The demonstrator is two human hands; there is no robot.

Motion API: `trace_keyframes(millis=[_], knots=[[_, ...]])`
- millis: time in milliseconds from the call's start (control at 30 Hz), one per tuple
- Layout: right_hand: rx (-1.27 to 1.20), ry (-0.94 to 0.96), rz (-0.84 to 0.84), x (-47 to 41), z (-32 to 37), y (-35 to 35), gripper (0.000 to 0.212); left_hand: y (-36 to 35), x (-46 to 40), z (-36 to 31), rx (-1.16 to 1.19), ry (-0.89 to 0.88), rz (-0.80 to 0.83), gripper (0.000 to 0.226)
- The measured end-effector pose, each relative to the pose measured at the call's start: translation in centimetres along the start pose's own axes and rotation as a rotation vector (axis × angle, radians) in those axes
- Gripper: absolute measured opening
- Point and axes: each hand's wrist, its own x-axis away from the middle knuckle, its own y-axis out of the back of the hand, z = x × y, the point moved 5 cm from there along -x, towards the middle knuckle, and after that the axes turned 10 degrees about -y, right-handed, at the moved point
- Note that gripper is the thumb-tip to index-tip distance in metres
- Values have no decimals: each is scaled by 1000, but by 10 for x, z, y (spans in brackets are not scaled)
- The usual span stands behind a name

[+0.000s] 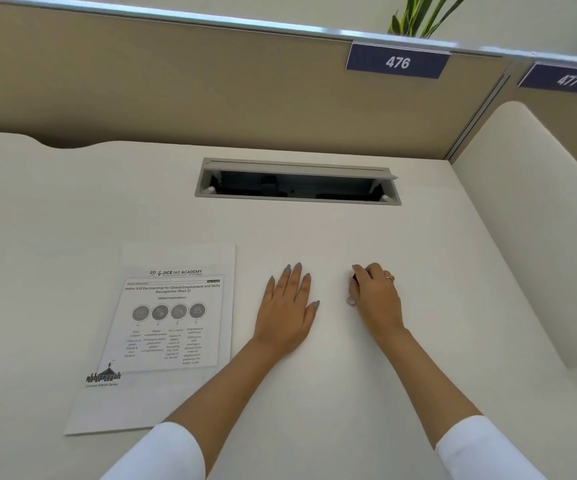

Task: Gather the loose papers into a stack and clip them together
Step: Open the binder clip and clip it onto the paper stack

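We look down on a pale desk (pixel 401 271) with an open cable hatch (pixel 297 183) set in it. The printed papers (pixel 162 337) lie flat at the left, just beside our left hand (pixel 288 306), which rests palm down with fingers spread, holding nothing. Our right hand (pixel 377 299) curls around a small dark object (pixel 353 279), mostly hidden; we cannot tell what it is.

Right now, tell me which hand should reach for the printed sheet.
Left. The left hand lies flat and open on the desk, just right of the printed sheet. The right hand is farther away and curled over something small and dark.
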Motion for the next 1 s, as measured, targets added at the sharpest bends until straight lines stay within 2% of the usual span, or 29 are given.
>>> trace_keyframes(millis=[100,167,233,300,467,633,700,833,1000], knots=[[-144,-92,35,3,11,6,17,6,3,1,183,6,63,65],[-289,-147,82,8,22,10,16,20,8,0,430,55,83,62],[-468,-195,123,17,37,17,12,37,15,-3,704,111,51,62],[-649,-253,178,26,52,25,7,53,22,-5,855,143,-25,57],[-911,-319,261,43,93,44,11,96,35,5,938,171,-303,19],[-1113,-302,339,55,130,72,24,147,49,31,954,247,-523,6],[-1162,-287,401,59,145,81,27,166,58,40,973,241,-569,5],[-1254,-255,495,64,176,99,24,198,78,58,1008,255,-626,15],[-1211,-191,449,74,213,114,24,225,103,79,1046,270,-612,11]])
